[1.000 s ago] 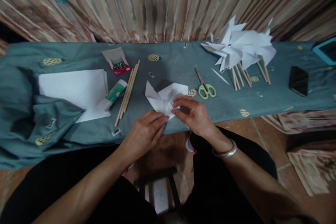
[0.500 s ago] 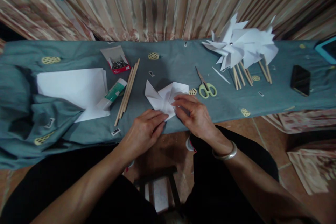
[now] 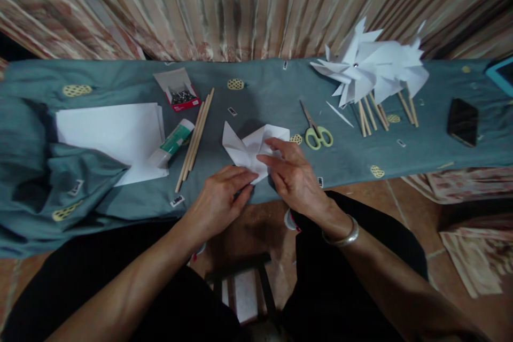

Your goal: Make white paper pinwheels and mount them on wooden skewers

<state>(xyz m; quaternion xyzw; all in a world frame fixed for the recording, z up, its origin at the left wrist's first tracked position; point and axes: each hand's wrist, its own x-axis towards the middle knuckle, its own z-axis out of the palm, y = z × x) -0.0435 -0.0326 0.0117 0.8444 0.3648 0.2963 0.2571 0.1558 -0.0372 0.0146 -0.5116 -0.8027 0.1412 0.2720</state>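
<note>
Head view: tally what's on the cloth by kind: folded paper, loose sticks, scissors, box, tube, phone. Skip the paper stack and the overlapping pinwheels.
Folded paper: 1
Loose sticks: 3
Scissors: 1
Box: 1
Tube: 1
Phone: 1
Total: 8

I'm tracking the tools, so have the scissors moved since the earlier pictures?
No. The scissors lie as before, just right of the same pineapple print, with no visible shift.
</note>
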